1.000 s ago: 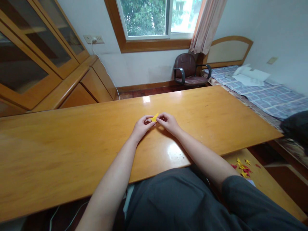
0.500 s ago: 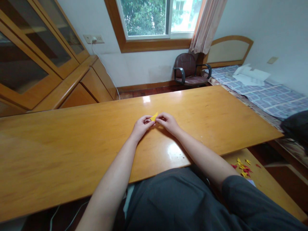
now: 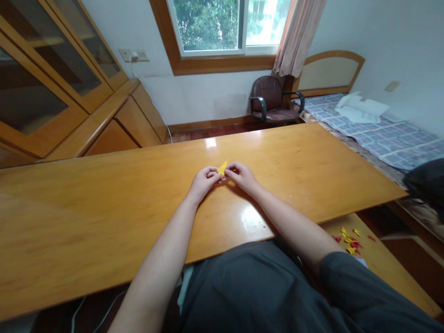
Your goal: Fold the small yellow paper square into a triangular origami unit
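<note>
Between my two hands is a small piece of folded yellow paper (image 3: 222,169), held just over the tabletop with a pointed end sticking up. My left hand (image 3: 205,180) pinches its left side between thumb and fingers. From the other side, my right hand (image 3: 241,175) has its thumb and fingertips closed on the paper's right edge. The fingers partly cover the paper, so its full shape is hidden. Beneath both hands lies the glossy wooden table (image 3: 121,212).
On a lower wooden surface at right lie several small folded yellow and red paper pieces (image 3: 352,241). A brown armchair (image 3: 268,99) stands beyond the table. A bed (image 3: 398,134) is at right, and a glass-door cabinet (image 3: 69,88) at left.
The yellow paper has shifted slightly between my fingers, and more of it shows. Both hands keep nearly the same place and still grip it.
</note>
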Tool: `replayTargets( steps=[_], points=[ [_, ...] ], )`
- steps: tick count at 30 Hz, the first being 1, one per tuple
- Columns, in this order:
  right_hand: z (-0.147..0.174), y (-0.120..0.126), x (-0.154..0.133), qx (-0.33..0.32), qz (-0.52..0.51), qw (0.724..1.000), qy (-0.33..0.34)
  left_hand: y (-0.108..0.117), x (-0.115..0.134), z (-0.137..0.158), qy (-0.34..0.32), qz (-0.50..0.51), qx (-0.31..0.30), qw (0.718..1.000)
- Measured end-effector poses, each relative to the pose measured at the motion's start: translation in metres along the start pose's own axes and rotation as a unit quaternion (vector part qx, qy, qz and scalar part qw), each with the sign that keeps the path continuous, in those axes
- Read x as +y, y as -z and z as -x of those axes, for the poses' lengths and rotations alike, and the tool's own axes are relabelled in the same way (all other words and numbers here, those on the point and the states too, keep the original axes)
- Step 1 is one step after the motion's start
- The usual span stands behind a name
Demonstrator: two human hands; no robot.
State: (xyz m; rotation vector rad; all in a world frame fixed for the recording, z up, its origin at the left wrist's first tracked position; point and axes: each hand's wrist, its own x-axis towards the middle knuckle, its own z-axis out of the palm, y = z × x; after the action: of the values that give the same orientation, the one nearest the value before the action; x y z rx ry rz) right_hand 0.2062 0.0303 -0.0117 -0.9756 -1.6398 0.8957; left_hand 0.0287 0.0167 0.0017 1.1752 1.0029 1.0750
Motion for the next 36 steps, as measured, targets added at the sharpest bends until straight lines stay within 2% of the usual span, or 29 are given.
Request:
replayTargets(
  steps=[28, 36],
  points=[
    [0.0002, -0.0019, -0.0020, 0.004, 0.015, 1.000, -0.016, 0.0010, -0.0045, -0.0027, -0.012, -0.030, 0.012, 0.999],
    [-0.0010, -0.0035, 0.0050, 0.004, -0.052, 0.998, -0.041, 0.0013, -0.0034, -0.0034, -0.002, -0.023, 0.012, 1.000]
  ],
)
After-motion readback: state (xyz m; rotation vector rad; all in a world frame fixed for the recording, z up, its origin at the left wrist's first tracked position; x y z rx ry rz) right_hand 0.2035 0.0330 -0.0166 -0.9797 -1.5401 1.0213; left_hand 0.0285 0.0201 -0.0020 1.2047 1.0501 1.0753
